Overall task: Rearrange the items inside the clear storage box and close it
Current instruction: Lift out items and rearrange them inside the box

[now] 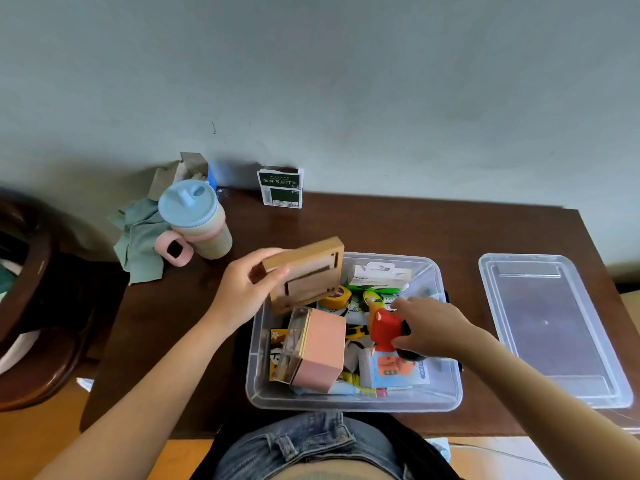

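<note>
Over the dark surface (381, 223), in the head view, we see the clear storage box (446, 386) standing open near the front edge, its lid (554, 327) lying flat well apart to the right. We judge the step in hand to be the rearranging: bulky pieces must lie low and flat before the lid can seat. The left hand (242, 292) holds a wooden frame (304, 275) tilted over the box's rear left corner, thumb on its near face and fingers (266, 252) curled round its edge. We would lay it flat along a wall, not on top of the pink box (322, 348), which already stands high. The right hand (429, 327) reaches into the box and pinches a red toy figure (382, 329), thumb below, fingers partly curled above it. We would settle this figure into the gap beside the white carton (379, 275) and yellow tape measure (334, 297). Nothing should rise above the rim, or the lid may not seat.
</note>
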Demonstrator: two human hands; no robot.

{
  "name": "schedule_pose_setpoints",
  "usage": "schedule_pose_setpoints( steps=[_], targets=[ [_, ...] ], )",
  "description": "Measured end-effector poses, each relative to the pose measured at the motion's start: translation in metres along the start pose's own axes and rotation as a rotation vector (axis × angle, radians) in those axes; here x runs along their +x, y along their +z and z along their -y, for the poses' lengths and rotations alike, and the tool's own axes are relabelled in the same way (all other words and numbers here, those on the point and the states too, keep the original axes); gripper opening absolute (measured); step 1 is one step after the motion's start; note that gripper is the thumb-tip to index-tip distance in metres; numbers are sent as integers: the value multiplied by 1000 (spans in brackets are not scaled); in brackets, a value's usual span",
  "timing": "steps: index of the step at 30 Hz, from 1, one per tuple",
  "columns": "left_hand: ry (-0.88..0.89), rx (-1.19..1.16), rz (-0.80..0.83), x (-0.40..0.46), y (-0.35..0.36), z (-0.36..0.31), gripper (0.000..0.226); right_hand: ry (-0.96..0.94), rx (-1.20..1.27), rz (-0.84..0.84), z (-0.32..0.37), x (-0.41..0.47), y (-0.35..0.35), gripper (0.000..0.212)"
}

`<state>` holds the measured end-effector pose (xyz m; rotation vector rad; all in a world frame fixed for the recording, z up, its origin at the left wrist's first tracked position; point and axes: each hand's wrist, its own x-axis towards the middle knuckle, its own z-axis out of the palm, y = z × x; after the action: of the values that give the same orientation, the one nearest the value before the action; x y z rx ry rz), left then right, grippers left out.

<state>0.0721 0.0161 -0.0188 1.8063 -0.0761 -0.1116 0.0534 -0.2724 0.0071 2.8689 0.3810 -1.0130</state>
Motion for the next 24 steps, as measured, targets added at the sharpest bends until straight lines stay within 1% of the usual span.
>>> schedule_pose_setpoints(
  steps=[2, 5, 7, 9, 12, 15, 17, 19, 21, 23, 24],
  targets=[
    [38, 106, 40, -3, 3, 3, 26, -70, 64, -48, 5, -2, -8, 69],
    [17, 208, -11, -3, 6, 7, 27, -266, 340, -15, 31, -7, -16, 93],
    [19, 298, -53, -3, 5, 7, 29, -337, 346, -10, 58, -4, -7, 102],
    [54, 370, -53, -3, 4, 5, 29, -331, 325, -81, 81, 1, 6, 102],
    [102, 461, -69, -4, 2, 1, 29, -281, 422, -177, 87, 4, 6, 90],
    [191, 502, -163, -8, -4, -4, 26, -243, 516, -263, 61, -6, -11, 88],
    [254, 432, -161, -13, -6, -8, 23, -200, 594, -367, 36, -16, -24, 85],
    [248, 355, -48, -17, -3, -11, 20, -135, 611, -474, 9, -25, -33, 90],
    [152, 388, 151, -19, 4, -12, 17, -59, 581, -545, -12, -28, -35, 97],
    [7, 552, 436, -20, 13, -9, 20, -9, 578, -553, -23, -26, -29, 97],
    [-41, 702, 597, -20, 20, -6, 23, 4, 572, -543, -25, -24, -24, 95]
  ],
)
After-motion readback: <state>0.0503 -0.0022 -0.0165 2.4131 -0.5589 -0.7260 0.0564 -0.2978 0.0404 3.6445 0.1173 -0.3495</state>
